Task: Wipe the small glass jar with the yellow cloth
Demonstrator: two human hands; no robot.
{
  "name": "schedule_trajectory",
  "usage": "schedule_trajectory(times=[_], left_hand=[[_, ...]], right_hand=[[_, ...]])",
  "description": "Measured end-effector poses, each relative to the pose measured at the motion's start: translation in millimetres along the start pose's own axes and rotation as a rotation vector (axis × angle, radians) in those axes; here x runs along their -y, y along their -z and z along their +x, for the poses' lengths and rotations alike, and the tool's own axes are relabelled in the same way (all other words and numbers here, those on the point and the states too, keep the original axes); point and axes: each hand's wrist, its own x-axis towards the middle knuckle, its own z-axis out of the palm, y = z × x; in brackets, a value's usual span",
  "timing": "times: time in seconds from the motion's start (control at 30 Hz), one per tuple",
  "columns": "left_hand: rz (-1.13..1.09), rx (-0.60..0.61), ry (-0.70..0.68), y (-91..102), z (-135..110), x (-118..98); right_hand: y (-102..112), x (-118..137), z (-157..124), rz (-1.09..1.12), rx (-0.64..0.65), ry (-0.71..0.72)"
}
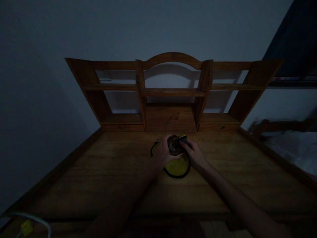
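Observation:
My left hand (163, 152) is wrapped around a dark, shiny, round glass vessel (174, 145), tilted so that its rim faces me. At the vessel's right side, my right hand (192, 150) pinches a black-edged bit of yellow cloth (183, 136) against it. Beneath both hands a yellow cloth with a black border (177, 167) is spread on the wooden desk (111, 172). I cannot tell whether the pinched bit belongs to that same cloth. My left fingers hide part of the vessel, and the light is dim.
A wooden hutch (173, 92) with open shelves and small drawers stands along the desk's back, against the wall. A thin, dark curved strand (170, 119) shows before its middle panel. A white cable with a yellow tag (26, 227) is at lower left. White bedding (292, 148) lies at right.

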Motion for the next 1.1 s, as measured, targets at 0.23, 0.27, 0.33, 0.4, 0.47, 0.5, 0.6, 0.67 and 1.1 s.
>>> schedule_trajectory(times=[0.23,0.27,0.33,0.4,0.47,0.5,0.6,0.67,1.1], left_hand=[[0.024,0.042,-0.074,0.0,0.1,1.7],[0.023,0.048,-0.091,0.0,0.3,1.9],[0.023,0.057,-0.12,-0.3,0.8,2.8],[0.025,0.066,-0.14,-1.0,0.9,3.8],[0.025,0.074,-0.141,-1.7,0.7,4.3],[0.026,0.074,-0.139,-1.9,0.5,4.2],[0.028,0.072,-0.133,-1.6,0.0,2.4],[0.024,0.076,-0.124,-0.9,-0.1,0.6],[0.021,0.065,-0.122,-1.8,0.2,-1.3]], right_hand=[[1.3,-0.9,1.3,-0.07,0.014,-0.003],[1.0,-1.4,1.3,-0.075,0.01,-0.001],[-0.2,-2.7,1.3,-0.081,-0.004,0.014],[-2.1,-4.1,1.3,-0.094,-0.029,0.032],[-3.9,-5.2,1.1,-0.116,-0.05,0.035],[-4.5,-5.6,0.9,-0.124,-0.059,0.033],[-4.4,-7.3,0.1,-0.128,-0.078,0.028],[-2.5,-8.6,-0.5,-0.137,-0.092,0.027],[1.0,-9.3,-2.5,-0.244,-0.118,0.083]])
